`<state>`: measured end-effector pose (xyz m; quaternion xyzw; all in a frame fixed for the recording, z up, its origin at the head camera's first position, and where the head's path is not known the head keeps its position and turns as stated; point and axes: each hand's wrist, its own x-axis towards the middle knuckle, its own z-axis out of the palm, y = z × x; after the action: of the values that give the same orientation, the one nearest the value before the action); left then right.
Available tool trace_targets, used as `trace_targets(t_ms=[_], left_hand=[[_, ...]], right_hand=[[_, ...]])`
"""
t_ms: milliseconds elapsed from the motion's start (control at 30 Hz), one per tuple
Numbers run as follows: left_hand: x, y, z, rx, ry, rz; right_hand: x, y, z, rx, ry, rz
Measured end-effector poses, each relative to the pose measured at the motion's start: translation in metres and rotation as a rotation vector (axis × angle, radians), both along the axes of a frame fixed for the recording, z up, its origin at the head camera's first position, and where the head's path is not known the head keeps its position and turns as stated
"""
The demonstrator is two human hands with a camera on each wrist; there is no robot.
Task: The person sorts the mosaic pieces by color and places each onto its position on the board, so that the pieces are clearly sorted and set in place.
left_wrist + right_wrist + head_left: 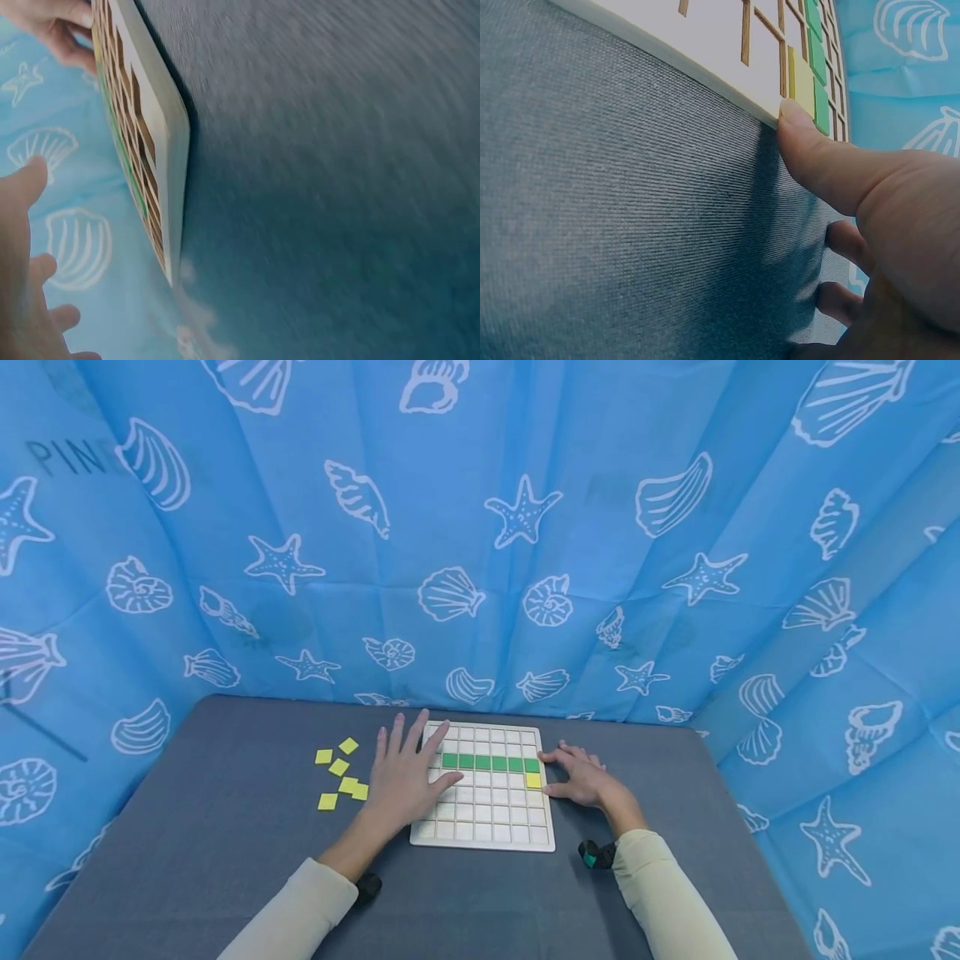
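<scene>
A white grid board lies on the table, with a row of green square tiles across its upper part. One yellow tile sits in the cell just below the row's right end. My left hand spreads its fingers over the board's left side, holding nothing; the left wrist view shows those fingers raised beside the board. At the right edge is my right hand. In the right wrist view its thumb touches the rim close to the yellow tile, while the other fingers hang loosely curled.
Several loose yellow tiles lie on the grey table left of the board, two of them overlapping near my left hand. Behind the table hangs a blue curtain with white shells and starfish. Each wrist carries a dark camera band.
</scene>
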<state>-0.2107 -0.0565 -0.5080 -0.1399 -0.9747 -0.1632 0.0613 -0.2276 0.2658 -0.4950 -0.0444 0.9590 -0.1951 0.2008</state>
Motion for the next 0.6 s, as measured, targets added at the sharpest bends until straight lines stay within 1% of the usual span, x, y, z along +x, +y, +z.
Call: trace_targets(t_ms=[167, 367, 467, 600], left_hand=[[0.001, -0.018, 0.000, -0.014, 0.030, 0.022], [0.004, -0.037, -0.006, -0.041, 0.070, 0.045], [0.007, -0.046, -0.007, -0.046, 0.067, 0.051], [0.010, -0.058, -0.010, -0.053, 0.038, 0.060]], right_hand=[[0.001, -0.001, 0.000, 0.003, 0.001, -0.007], [0.001, 0.000, -0.001, 0.001, -0.005, -0.012], [0.001, 0.000, -0.001, 0.001, -0.005, -0.011], [0.001, 0.000, -0.001, 0.003, -0.007, -0.015]])
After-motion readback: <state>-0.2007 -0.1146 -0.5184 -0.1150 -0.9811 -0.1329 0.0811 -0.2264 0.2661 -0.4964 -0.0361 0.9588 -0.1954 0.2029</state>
